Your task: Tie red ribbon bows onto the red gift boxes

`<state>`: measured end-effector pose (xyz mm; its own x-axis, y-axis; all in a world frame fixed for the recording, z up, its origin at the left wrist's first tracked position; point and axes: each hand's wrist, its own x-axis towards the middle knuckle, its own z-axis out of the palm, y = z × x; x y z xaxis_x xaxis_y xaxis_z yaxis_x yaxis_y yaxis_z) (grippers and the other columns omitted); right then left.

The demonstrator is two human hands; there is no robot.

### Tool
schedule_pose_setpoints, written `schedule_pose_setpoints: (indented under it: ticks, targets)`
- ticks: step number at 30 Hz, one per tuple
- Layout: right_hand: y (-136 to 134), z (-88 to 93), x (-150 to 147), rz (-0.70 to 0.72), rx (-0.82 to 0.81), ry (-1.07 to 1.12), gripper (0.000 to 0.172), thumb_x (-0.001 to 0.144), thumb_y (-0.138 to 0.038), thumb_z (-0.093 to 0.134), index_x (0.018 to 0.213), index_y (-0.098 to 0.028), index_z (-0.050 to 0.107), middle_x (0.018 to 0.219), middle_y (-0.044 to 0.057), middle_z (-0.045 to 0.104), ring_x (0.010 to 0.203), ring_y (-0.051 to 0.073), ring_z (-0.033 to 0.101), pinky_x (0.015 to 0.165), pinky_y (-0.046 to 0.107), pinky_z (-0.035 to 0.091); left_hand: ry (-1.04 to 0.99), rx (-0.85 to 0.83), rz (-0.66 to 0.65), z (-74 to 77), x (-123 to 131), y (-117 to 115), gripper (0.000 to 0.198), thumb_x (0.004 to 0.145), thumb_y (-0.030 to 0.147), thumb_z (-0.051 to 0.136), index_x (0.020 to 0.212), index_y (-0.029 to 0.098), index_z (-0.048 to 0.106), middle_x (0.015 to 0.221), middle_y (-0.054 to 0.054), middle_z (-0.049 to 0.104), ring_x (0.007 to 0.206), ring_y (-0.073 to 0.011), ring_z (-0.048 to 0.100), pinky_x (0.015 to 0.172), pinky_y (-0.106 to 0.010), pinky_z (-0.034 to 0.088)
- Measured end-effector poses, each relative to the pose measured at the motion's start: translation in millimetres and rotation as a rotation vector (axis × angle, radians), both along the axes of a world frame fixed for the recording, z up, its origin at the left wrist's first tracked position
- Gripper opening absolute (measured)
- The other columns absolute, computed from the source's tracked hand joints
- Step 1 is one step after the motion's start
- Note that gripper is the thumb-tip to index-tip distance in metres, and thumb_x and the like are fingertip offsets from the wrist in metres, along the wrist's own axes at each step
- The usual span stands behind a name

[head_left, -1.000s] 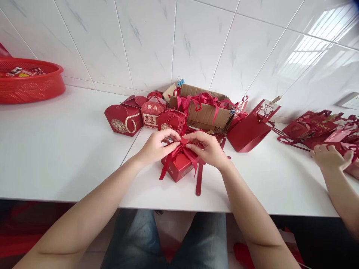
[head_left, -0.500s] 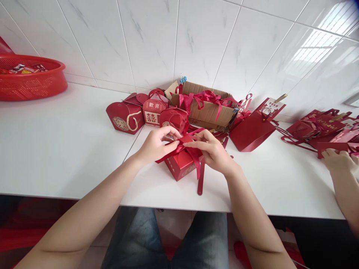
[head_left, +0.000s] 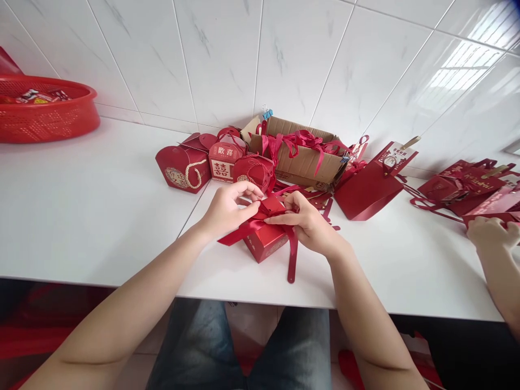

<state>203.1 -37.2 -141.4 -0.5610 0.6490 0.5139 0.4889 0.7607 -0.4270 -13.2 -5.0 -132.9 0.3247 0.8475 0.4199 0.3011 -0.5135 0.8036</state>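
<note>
Where the red box [head_left: 260, 246] sits with its ribbon [head_left: 236, 233] on the tabletop [head_left: 105, 206] before you, the fingers of your left hand [head_left: 227, 211] curl at the ribbon, thumb and index nearly together, while your right hand [head_left: 314, 225] extends its thumb over it, apart from the bent index; whether either hand pinches the ribbon cannot be told. Beyond stand three gift boxes [head_left: 223, 154], leftward, and a ribbon-filled carton [head_left: 303, 169] before the tiled wall [head_left: 219, 59].
</note>
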Motion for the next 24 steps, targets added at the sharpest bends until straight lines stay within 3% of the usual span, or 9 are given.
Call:
schedule_pose_setpoints:
  ticks: [7, 10, 15, 20, 24]
  targets:
    - [0.9, -0.6, 0.5, 0.02, 0.012, 0.003, 0.038, 0.092, -0.012, 0.045, 0.105, -0.033, 0.073, 0.09, 0.006, 0.045, 0.088, 0.018, 0.048, 0.075, 0.036, 0.051, 0.039, -0.046, -0.029, -4.9, -0.5, 4.3, 0.024, 0.079, 0.026, 0.059, 0.101, 0.018, 0.066, 0.091, -0.004, 0.066, 0.087, -0.0168, 0.063, 0.074, -0.027, 0.055]
    - [1.3, -1.1, 0.9, 0.006, -0.002, -0.002, 0.037, 0.093, -0.013, 0.045, 0.107, -0.033, 0.072, 0.091, 0.005, 0.046, 0.09, 0.018, 0.048, 0.077, 0.038, 0.052, 0.066, -0.077, -0.036, -5.4, -0.9, 5.8, 0.022, 0.08, 0.035, 0.061, 0.093, 0.018, 0.07, 0.098, -0.007, 0.066, 0.092, -0.0191, 0.064, 0.075, -0.028, 0.055]
    - [0.6, -0.4, 0.6, -0.01, 0.019, -0.012, 0.041, 0.094, -0.012, 0.04, 0.111, -0.032, 0.071, 0.09, 0.006, 0.045, 0.088, 0.019, 0.049, 0.077, 0.038, 0.052, 0.058, -0.037, -0.002, -3.3, -0.4, 5.1, 0.026, 0.078, 0.042, 0.066, 0.076, 0.017, 0.07, 0.088, -0.006, 0.066, 0.085, -0.0187, 0.064, 0.068, -0.026, 0.054]
    - [-0.9, 0.1, 1.2, -0.039, 0.048, 0.019, 0.045, 0.096, -0.013, 0.034, 0.129, -0.031, 0.058, 0.092, 0.007, 0.047, 0.09, 0.019, 0.051, 0.078, 0.039, 0.052, 0.094, 0.009, 0.01, -2.7, -0.7, 3.9, 0.025, 0.081, 0.041, 0.064, 0.076, 0.017, 0.07, 0.086, -0.005, 0.069, 0.083, -0.018, 0.064, 0.072, -0.027, 0.053]
    - [0.4, -3.4, 3.3, -0.017, 0.027, 0.011, 0.046, 0.095, -0.011, 0.033, 0.127, -0.032, 0.06, 0.093, 0.007, 0.046, 0.089, 0.018, 0.05, 0.079, 0.041, 0.054, 0.096, 0.011, 0.034, -1.6, -0.3, 3.1, 0.027, 0.081, 0.043, 0.065, 0.073, 0.017, 0.068, 0.081, -0.004, 0.07, 0.078, -0.0171, 0.064, 0.067, -0.025, 0.052]
